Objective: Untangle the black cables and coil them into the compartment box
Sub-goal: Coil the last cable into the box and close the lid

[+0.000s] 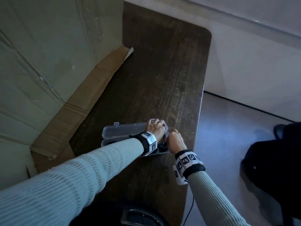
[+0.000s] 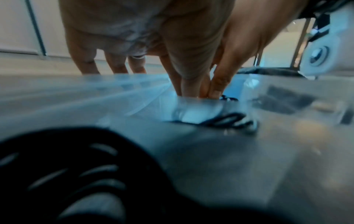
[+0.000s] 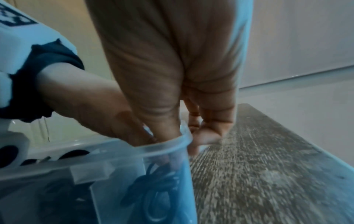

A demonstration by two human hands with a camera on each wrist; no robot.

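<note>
We are working both hands down into the right-end compartment of the clear compartment box [image 1: 114, 130], which is lying open on the dark wooden table [image 1: 162, 70] with its long axis running left to right in front of us and its lid folded back away from us. The black cable [image 3: 153, 178] is sitting directly beneath our fingertips, bunched in loops on the floor of that end compartment; another dark coil [image 2: 67, 166] is already lying in a compartment further left, close under the left wrist.

Our left hand [image 1: 154, 128] is reaching across the box from the left, fingers pointing down, thumb and forefinger dipping inside the wall while the other fingers are resting behind it. Our right hand [image 1: 176, 141] is coming in from the near right, knuckles up, fingers curled down over the box's right-end wall [image 3: 184, 141]. Both hands are meeting over the same loops; they seem to be pressing or pinching the cable, but we cannot tell which, as the fingertips are hidden. Both are equally near.

A flattened cardboard sheet [image 1: 78, 101] is leaning beside the table on the left.
</note>
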